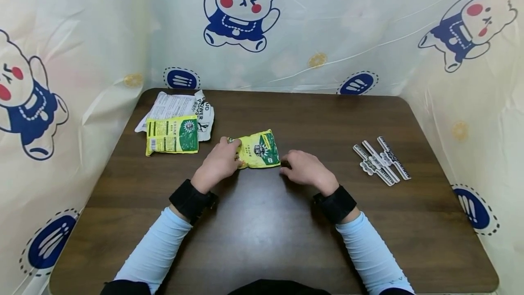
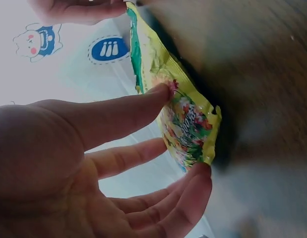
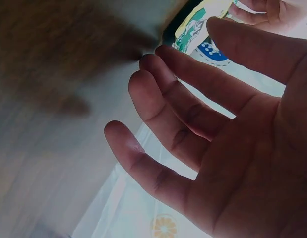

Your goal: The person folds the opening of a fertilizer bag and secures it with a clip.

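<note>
Near the middle of the brown wood-grain table (image 1: 258, 236), a crinkled yellow-and-green plastic packet (image 1: 259, 150) is pinched at its left end by the left hand (image 1: 221, 158). Beside its right end, nothing is gripped by the right hand's (image 1: 304, 167) loosely bent fingers; whether it is touched cannot be told. Such a soft packet is best steadied lightly, both ends evenly supported. A colourful flower print is revealed only by the left wrist view; three slim white toothed strips (image 1: 380, 161), only by the head view.

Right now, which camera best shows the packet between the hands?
The head view: it shows most of the yellow-green packet from above, the left hand covering one end. The left wrist view shows its flowery part slantwise, partly covered; the right wrist view, only a small piece.
</note>
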{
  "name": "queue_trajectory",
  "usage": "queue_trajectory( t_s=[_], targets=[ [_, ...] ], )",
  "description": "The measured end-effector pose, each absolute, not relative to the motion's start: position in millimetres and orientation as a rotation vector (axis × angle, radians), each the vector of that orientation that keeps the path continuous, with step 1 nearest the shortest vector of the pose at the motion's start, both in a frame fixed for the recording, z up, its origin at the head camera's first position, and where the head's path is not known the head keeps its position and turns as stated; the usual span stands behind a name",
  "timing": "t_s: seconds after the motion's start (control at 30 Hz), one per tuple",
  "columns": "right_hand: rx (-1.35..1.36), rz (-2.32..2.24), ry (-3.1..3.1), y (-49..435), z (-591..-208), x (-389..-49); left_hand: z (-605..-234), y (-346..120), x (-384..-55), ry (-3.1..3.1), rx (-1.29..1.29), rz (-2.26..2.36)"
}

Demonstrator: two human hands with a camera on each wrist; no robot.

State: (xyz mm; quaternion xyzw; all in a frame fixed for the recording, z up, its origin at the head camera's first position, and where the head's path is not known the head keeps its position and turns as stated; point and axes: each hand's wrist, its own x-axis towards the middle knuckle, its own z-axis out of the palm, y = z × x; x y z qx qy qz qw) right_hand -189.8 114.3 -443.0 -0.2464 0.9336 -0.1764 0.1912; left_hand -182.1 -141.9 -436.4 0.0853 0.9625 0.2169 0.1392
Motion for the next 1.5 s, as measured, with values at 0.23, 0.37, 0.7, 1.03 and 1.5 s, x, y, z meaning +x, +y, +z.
queue_trajectory(
  t_s=[0.23,0.37,0.7,1.03,1.5],
  targets=[
    [-0.636,-0.548,2.632,118.9,-448.1,-197.3,-438.4,-131.0,-182.4,2.852,0.259,0.572],
    [-0.619,-0.572,2.628,124.0,-448.4,-201.7,-438.4,-122.6,-181.9,2.877,0.268,0.516],
    [-0.582,-0.583,2.626,136.4,-449.8,-207.6,-438.5,-103.9,-182.8,2.861,0.363,0.442],
    [-0.569,-0.545,2.693,146.3,-454.7,-214.4,-436.2,-82.7,-174.2,2.832,0.450,0.404],
    [-0.440,-0.535,2.734,155.9,-455.7,-221.3,-432.5,-54.5,-158.7,2.747,0.617,0.386]
  ],
)
